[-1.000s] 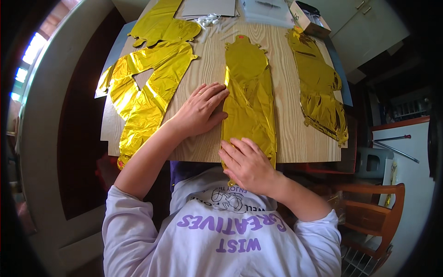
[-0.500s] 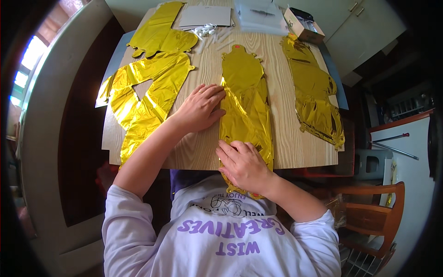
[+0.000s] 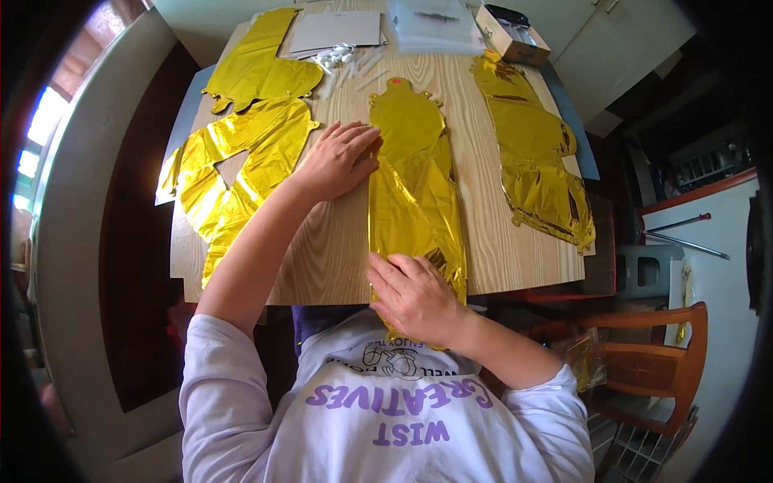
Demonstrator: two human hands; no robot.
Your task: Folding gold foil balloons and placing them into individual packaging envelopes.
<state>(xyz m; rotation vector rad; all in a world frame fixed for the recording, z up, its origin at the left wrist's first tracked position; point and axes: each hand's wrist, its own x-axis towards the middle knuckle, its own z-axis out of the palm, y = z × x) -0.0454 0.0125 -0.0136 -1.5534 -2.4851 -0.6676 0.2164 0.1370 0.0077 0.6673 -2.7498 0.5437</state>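
Note:
A flat, deflated gold foil balloon lies lengthwise in front of me, its lower end hanging past the table's near edge. A red dot marks its top tab. My left hand rests at its left edge, fingers stretched out and fingertips touching the foil. Lower down, my right hand lies across the balloon near the table edge, fingers extended flat toward its left side. The underside of both hands is hidden. Two more gold foil balloons lie at left, an upper one and a lower one with a triangular hole.
Another gold balloon lies on the right of the wooden table. Along the back are grey-white sheets, small white pieces, clear plastic sleeves and an open box. A wooden chair stands at right.
The whole view has shifted slightly, moving the table leftward in the picture. My left hand has slid a little farther up the balloon's left edge; my right hand stays about where it was.

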